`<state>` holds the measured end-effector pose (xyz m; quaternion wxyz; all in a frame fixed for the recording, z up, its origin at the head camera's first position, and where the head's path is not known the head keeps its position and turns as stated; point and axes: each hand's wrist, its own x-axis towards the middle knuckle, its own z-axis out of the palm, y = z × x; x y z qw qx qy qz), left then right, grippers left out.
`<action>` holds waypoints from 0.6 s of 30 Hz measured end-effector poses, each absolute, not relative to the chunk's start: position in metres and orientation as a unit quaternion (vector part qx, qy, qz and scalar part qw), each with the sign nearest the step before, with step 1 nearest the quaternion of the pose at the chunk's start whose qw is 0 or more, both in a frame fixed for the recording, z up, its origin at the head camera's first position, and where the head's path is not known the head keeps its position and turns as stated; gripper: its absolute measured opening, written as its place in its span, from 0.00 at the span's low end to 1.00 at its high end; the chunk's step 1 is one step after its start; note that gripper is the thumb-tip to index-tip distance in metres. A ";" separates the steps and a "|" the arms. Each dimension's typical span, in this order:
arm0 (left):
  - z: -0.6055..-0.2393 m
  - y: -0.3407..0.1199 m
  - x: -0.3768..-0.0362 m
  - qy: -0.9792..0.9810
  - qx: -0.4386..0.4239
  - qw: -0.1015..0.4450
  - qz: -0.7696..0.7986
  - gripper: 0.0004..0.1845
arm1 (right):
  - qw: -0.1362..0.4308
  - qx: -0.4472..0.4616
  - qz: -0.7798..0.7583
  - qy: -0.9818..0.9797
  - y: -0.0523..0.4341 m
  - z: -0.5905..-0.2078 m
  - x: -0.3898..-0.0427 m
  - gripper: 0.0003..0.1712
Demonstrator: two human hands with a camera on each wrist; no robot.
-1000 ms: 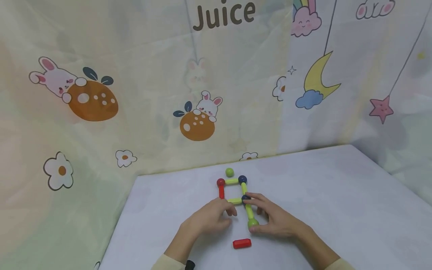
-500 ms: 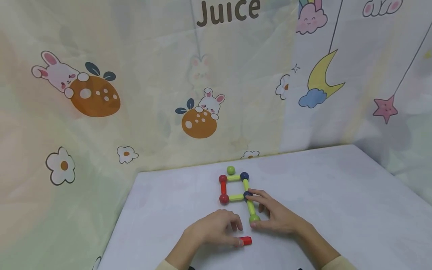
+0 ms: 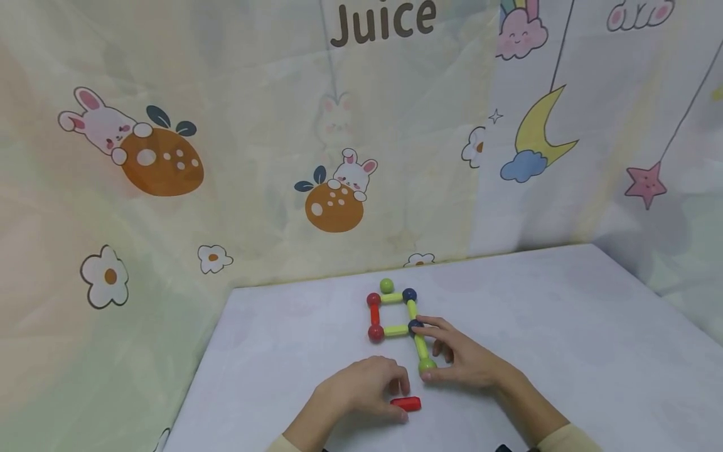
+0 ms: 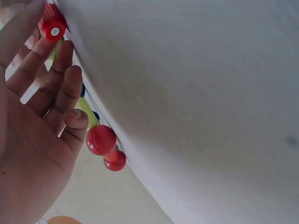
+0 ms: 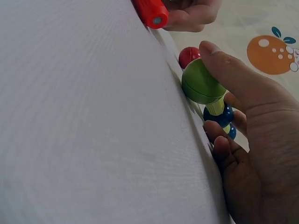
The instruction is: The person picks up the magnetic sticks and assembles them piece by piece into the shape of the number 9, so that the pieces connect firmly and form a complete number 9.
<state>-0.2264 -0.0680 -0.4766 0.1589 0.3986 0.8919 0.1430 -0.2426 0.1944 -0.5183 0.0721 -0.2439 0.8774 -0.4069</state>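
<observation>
Two hands are at work on a white cloth-covered table (image 3: 565, 326), where a flat figure of yellow-green and red plastic rods joined by red, blue and green balls (image 3: 395, 314) lies near the far edge. The loose short red plastic rod (image 3: 405, 403) is pinched by the fingertips of the left hand (image 3: 361, 389), the fingers curled over it while it lies on the cloth just in front of the figure. The right hand (image 3: 463, 361) is held against the figure's right side: its thumb is pressed to the green ball at the figure's near end (image 5: 201, 83), and its bent fingers are laid around the blue ball (image 3: 415, 326) higher up (a bracing hold, so far as can be judged). A single green ball (image 3: 386, 285) lies just behind the figure. The joints could be pulled apart or skewed if the red rod is brought in crookedly, or if the right hand's bracing is slackened.
</observation>
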 end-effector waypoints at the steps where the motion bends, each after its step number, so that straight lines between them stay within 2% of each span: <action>1: -0.477 -0.068 -0.226 0.892 0.398 0.159 0.144 0.11 | 0.073 -0.246 -0.408 0.876 0.194 -0.518 -0.243 0.45; 9: -0.475 -0.069 -0.229 0.894 0.384 0.169 0.159 0.07 | 0.067 -0.257 -0.408 0.874 0.195 -0.517 -0.245 0.45; 18: -0.469 -0.069 -0.234 0.902 0.366 0.160 0.163 0.07 | 0.063 -0.257 -0.406 0.875 0.195 -0.520 -0.243 0.45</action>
